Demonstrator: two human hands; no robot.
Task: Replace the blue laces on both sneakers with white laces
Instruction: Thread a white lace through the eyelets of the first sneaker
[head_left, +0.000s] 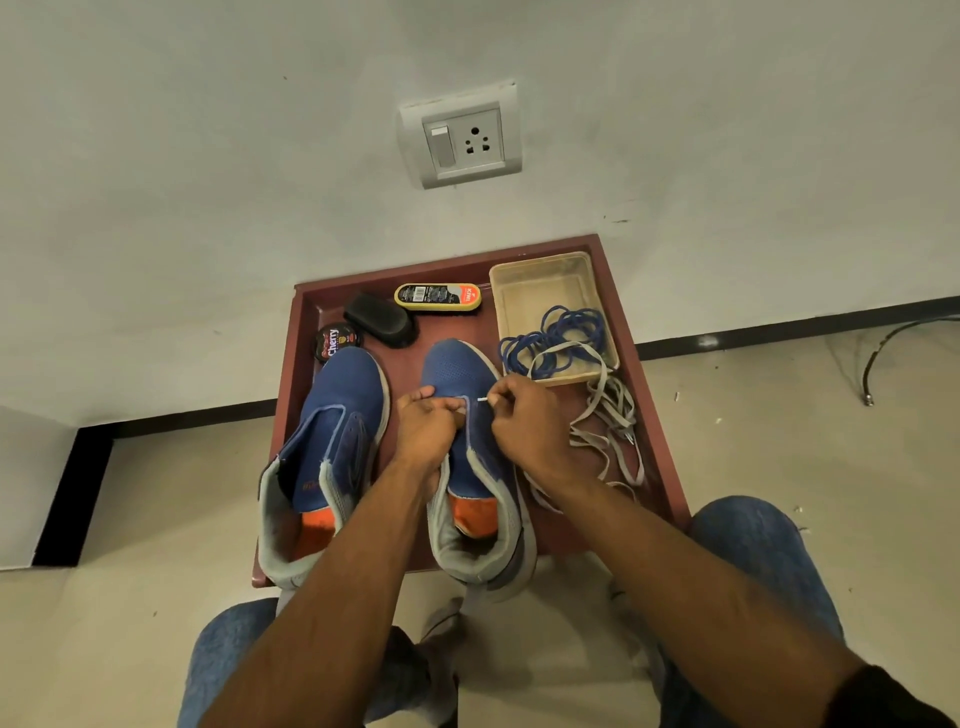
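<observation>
The right hand (524, 421) pinches the stiff tip of a white lace (605, 426) between thumb and fingertips, the tip pointing left toward the eyelet row of the right sneaker (470, 467), which it nearly touches. The left hand (426, 428) rests on that sneaker's tongue area, fingers curled down against the upper, seemingly steadying it or holding the opening apart; exactly what it grips I cannot tell. The sneaker's long axis runs away from the person, toe toward the wall, so the tip must travel sideways across it into the lowest eyelet. The right hand is the nearer one for threading, and the rest of the white lace trails loose on the maroon tray (644, 395) to its right. The left sneaker (332, 436) stands beside it, without laces. The blue laces (558, 335) lie heaped in a beige plastic bin (540, 280) at the tray's far right corner, spilling over its near rim.
</observation>
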